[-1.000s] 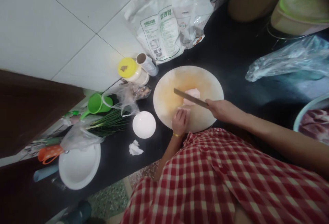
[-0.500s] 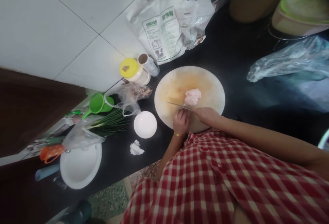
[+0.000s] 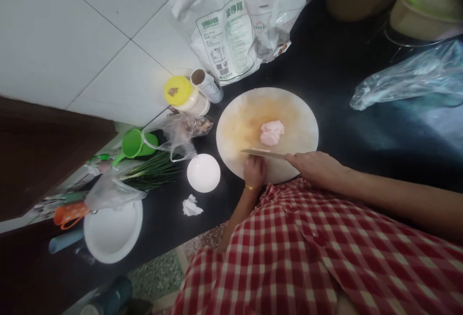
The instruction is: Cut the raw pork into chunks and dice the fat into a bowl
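Observation:
My right hand (image 3: 314, 166) is wrapped round the handle of a kitchen knife (image 3: 264, 153), whose blade points left over a round cutting board (image 3: 231, 122). Close against the blade's near side, my left hand (image 3: 254, 171) has its fingers curled down on the board; whatever lies beneath them is hidden. A pile of pale pink raw meat (image 3: 272, 133) sits on the board beyond the knife. Just past the blade a thin pale sliver shows, partly covered.
Left of the board are a white bowl (image 3: 203, 173), crumpled tissue (image 3: 192, 205), green onions (image 3: 152, 172) and a white basin (image 3: 114, 232). Behind stand a yellow-lidded jar (image 3: 179, 92), a plastic-film roll (image 3: 207, 86) and a flour bag (image 3: 227, 40). A clear plastic bag (image 3: 408, 76) lies to the right.
The knife and my right hand have shifted right and toward me, with the blade lying more level across the view. My left hand stays at nearly the same spot, fingers more curled.

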Motion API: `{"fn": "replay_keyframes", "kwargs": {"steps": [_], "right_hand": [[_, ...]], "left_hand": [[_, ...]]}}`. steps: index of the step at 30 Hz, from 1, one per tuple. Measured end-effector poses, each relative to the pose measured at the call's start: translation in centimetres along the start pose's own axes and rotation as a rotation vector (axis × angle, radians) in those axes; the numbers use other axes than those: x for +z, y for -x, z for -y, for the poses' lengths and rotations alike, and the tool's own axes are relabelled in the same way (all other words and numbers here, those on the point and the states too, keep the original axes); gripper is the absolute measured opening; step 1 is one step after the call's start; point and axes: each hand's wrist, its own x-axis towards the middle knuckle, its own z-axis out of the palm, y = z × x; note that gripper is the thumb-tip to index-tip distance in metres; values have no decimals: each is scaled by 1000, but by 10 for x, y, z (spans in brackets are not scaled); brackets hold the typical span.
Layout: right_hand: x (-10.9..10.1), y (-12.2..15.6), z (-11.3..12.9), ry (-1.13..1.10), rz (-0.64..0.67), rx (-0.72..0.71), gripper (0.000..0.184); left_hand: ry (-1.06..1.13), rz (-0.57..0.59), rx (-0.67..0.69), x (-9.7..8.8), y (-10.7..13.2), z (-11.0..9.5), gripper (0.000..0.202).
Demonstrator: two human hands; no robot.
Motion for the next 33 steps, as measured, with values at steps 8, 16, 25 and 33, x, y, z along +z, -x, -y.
{"fn": "replay_keyframes", "kwargs": {"steps": [8, 16, 25, 33], "right_hand": [[-4, -4, -3, 23, 30, -34, 37], [-7, -58, 20, -12, -55, -161, 40], [16, -26, -27, 7, 98, -64, 40], [18, -85, 14, -34, 27, -95, 43]], "left_hand": [[2, -34, 9, 3, 0, 0, 19], [35, -27, 30, 1, -1, 2, 23], [104, 0, -8, -5, -8, -3, 25], [87, 21, -11, -2, -5, 1, 24]]}}
